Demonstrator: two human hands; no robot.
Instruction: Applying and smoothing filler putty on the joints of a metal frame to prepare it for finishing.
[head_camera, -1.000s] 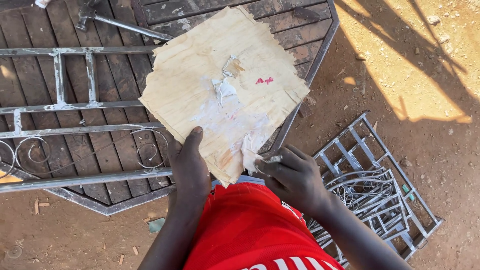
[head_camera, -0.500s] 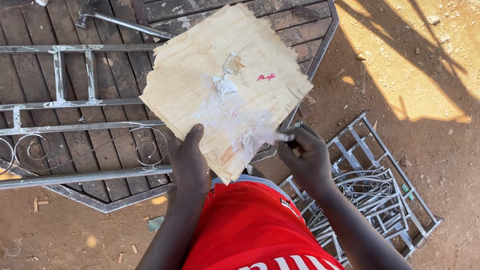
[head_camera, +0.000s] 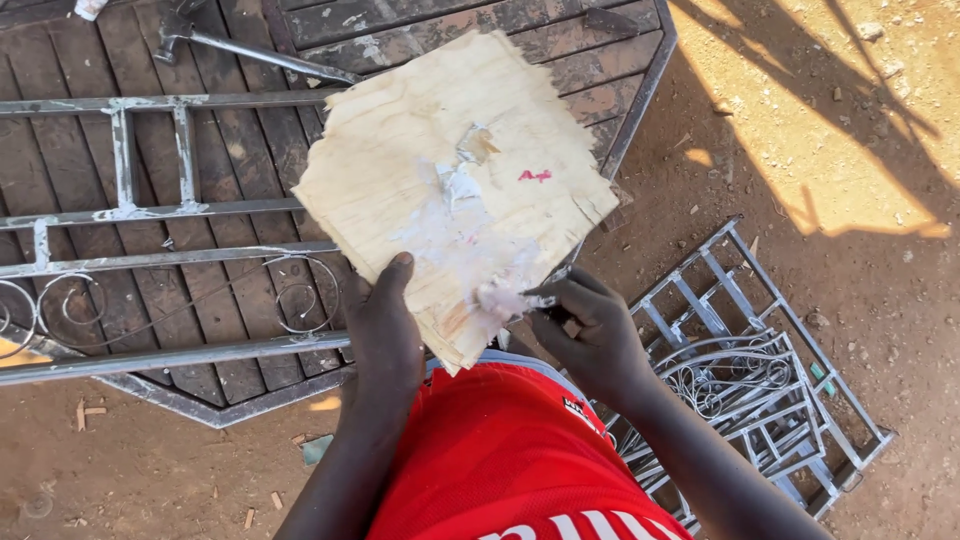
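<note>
Reddish-brown dirt ground (head_camera: 850, 300) lying underfoot, strewn with small stones and wood chips. Strong sunlight falling upper right, long dark shadows crossing it. Dark wooden plank platform (head_camera: 420, 30) with metal edge filling upper left. Grey metal frame (head_camera: 150, 220) with scroll curls lying across planks. Hammer (head_camera: 250, 50) resting near top. Stacked metal grilles (head_camera: 750, 370) lying on dirt at right.

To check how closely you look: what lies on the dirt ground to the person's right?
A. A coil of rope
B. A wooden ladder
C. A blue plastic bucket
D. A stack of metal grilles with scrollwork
D: a stack of metal grilles with curled scrollwork lies on the dirt beside the right hand, while the left hand holds the worn board.
</note>
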